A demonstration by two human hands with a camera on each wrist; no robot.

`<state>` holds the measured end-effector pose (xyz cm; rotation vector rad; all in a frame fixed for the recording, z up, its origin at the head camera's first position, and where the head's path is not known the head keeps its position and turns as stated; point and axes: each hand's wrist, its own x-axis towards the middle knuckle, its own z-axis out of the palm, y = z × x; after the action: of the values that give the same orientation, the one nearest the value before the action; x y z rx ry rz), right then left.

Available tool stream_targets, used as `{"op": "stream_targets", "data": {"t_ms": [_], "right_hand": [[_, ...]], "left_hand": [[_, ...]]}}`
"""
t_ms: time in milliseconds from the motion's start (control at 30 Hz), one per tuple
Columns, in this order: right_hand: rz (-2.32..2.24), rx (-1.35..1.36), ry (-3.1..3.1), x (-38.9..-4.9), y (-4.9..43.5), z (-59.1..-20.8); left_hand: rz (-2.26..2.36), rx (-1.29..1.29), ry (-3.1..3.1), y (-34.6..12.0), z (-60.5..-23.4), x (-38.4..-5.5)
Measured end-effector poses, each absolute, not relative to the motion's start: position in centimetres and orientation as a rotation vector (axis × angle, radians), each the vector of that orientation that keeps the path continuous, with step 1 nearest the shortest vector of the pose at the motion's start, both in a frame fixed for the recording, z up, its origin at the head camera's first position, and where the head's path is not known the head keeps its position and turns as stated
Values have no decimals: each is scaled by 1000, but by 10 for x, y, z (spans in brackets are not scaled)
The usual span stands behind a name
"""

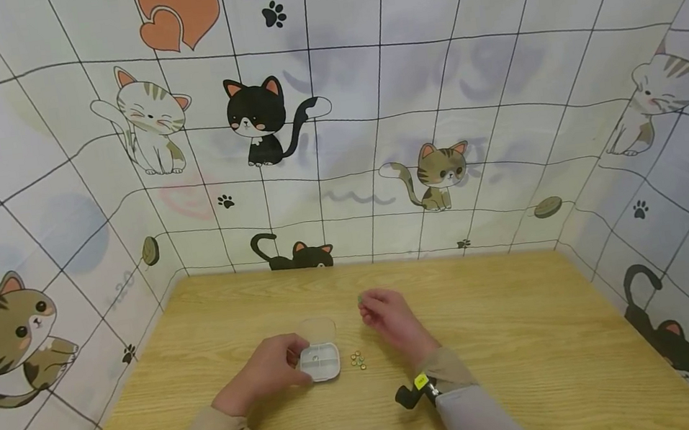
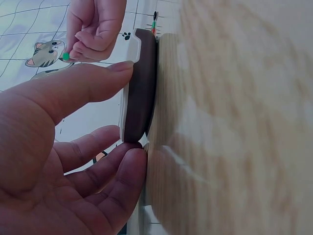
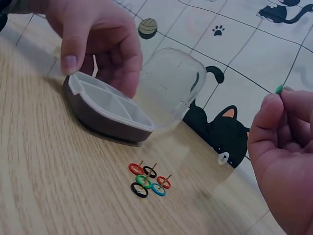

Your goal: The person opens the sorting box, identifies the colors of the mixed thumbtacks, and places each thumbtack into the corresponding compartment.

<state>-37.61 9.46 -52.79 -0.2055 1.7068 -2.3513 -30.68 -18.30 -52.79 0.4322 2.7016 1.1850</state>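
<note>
while the left hand [image 1: 275, 364] holds the box [image 3: 107, 122]: thumb and fingers are clamped across its left end; a harder squeeze or a push down there could tip it, since the base looks curved.
box: on the table [image 1: 499, 347], its compartments [image 1: 329, 371] facing up; if the left hand slid further over the rim, its fingers could block the way in.
tacks [image 3: 144, 182]: six loose ones, just right of the box and not touching it; they seem to lie heads down, points up, so a hand lowered carelessly could be pricked or scatter them.
lid [image 3: 168, 78]: clear, raised at the far side of the box; nothing is seen propping it, so a knock from a knuckle could swing it over the compartments.
right hand [image 1: 393, 317]: raised beyond the tacks, well apart from the box, thumb and finger together on what looks like a green tack [image 3: 279, 89].
green tack: only a bit of green shows, and which way its point faces i cannot tell; with so little to hold, a slight roll of the thumb could drop it.
wall [image 1: 367, 190]: behind the table; a tack flicked that far might be lost at its foot.
</note>
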Motion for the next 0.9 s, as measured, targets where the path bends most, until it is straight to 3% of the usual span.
{"op": "stream_targets", "data": {"t_ms": [900], "right_hand": [[-1761, -732, 2333, -353, 64, -520]], "left_hand": [[1172, 461, 2713, -183, -531, -310]]}}
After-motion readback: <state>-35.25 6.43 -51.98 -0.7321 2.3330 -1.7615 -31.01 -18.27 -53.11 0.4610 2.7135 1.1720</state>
